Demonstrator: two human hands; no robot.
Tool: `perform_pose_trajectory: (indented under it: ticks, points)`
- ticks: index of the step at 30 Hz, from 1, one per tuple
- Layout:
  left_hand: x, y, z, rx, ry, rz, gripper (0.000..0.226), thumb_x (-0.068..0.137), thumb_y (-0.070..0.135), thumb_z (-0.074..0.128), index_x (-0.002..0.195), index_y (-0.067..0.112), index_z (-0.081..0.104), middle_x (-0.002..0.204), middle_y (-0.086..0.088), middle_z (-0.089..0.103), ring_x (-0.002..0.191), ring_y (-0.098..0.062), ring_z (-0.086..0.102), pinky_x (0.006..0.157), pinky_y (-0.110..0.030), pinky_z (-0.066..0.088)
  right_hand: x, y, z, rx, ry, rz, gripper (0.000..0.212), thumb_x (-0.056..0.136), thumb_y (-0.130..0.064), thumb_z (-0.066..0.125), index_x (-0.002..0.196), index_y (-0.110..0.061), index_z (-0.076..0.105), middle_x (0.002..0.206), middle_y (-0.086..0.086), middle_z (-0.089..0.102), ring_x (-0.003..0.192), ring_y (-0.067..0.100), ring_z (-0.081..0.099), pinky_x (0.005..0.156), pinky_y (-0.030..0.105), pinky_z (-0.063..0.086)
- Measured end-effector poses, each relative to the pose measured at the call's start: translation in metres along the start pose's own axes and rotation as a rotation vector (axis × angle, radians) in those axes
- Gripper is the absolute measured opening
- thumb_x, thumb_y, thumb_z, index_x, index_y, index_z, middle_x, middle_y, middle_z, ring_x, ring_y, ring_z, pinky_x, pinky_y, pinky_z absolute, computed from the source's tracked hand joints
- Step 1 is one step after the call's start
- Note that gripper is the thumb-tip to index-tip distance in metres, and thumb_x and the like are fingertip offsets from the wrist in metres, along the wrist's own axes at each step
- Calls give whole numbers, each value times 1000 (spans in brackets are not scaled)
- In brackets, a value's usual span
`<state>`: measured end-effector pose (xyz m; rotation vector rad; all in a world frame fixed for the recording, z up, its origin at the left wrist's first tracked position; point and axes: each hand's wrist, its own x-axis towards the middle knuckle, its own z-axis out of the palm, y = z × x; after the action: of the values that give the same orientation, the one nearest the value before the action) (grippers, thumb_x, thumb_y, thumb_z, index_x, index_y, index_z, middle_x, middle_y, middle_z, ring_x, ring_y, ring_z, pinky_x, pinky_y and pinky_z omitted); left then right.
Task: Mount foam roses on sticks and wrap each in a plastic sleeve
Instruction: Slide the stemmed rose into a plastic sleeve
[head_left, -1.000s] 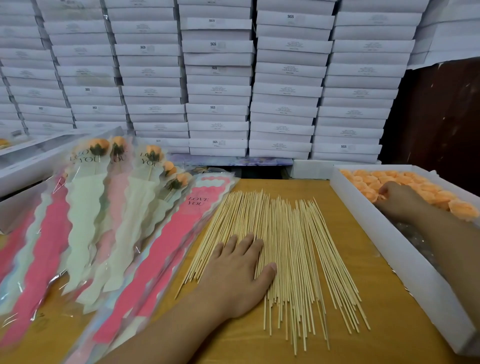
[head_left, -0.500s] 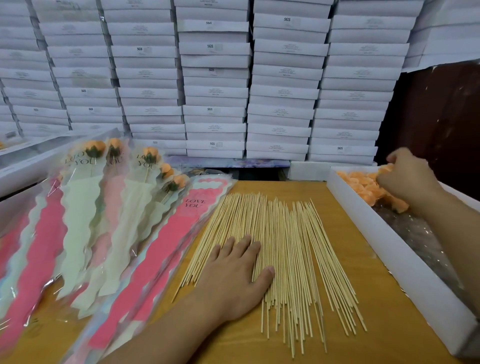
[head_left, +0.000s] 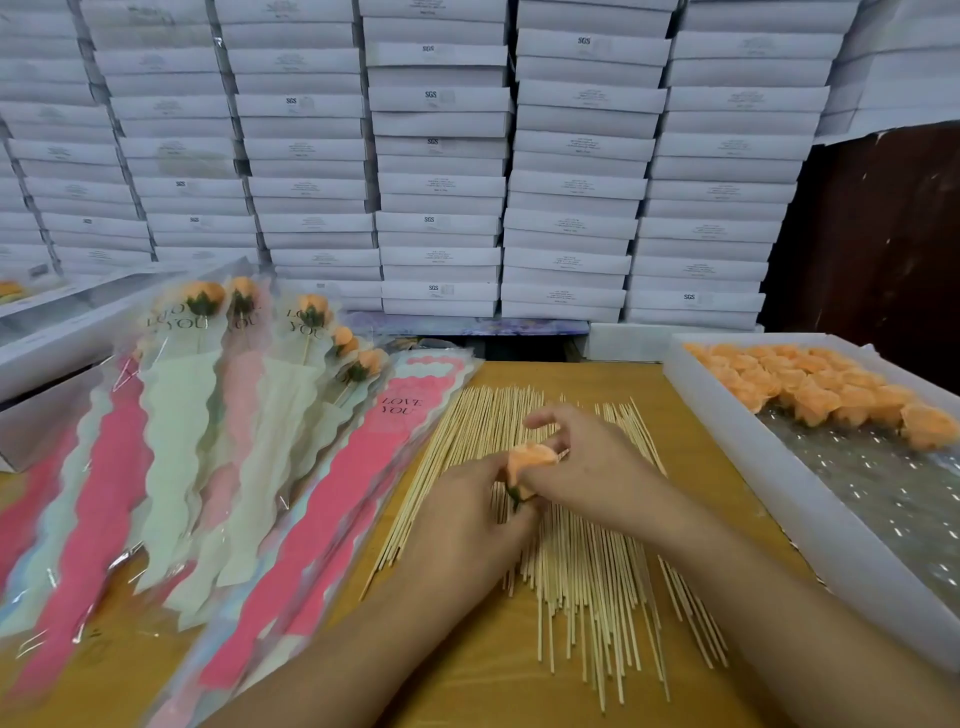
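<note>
1. Foam rose (head_left: 530, 460), orange with a green base, sits between both my hands above the sticks (head_left: 576, 551) spread on the wooden table (head_left: 467, 670).
2. My right hand (head_left: 587, 462) pinches the rose, fingers curled round the bloom.
3. My left hand (head_left: 467, 514) touches the rose's base; its grip cannot be determined.
4. More orange roses (head_left: 810, 387) fill the white tray (head_left: 779, 483) to my right.
5. Sleeved roses (head_left: 218, 415) lie to my left.
</note>
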<state>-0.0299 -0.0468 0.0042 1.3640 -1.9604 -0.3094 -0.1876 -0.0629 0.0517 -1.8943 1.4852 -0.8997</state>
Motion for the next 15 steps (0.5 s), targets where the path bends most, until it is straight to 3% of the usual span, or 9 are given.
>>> perform_pose_trajectory:
  ticks: [2,5,8,10,13,15]
  points:
    - [0,1,-2,-91,23,-6,29,88,35,68,116,36,66,92,25,66,91,6,61,70,-16,50,-6,-4,8,48,16,-9,42,79,-29,75,113,-41,53,87,-13,68,70,-9,65,52,9,47]
    - [-1,2,-4,-209,39,-36,18,89,29,68,105,33,71,85,16,69,73,0,62,59,-17,48,-14,-5,8,71,59,-25,39,83,-37,75,116,-41,56,96,-14,69,71,-8,65,54,10,46]
    - [0,2,-4,-279,52,-98,9,89,32,72,97,32,73,83,16,70,79,1,63,64,-15,45,-21,-3,5,181,174,-58,20,94,-56,51,111,-47,55,105,-17,67,81,-2,63,67,22,50]
    - [3,0,-6,-326,75,-162,10,86,34,76,95,32,73,83,16,71,83,3,63,67,-15,42,-22,3,1,206,310,-53,18,100,-51,41,102,-44,56,93,-12,68,70,0,61,64,27,50]
    - [5,-3,-9,-412,117,-255,14,81,33,81,89,25,71,80,5,73,78,-9,68,69,-28,52,-21,20,-3,-114,303,26,13,99,-36,52,88,-37,58,82,-11,64,69,2,59,61,26,48]
    - [6,-5,-11,-451,131,-304,19,80,34,81,86,19,71,81,-3,73,79,-21,69,75,-42,54,-19,28,3,-302,200,85,15,94,-45,59,84,-33,61,79,-11,63,71,3,60,65,30,53]
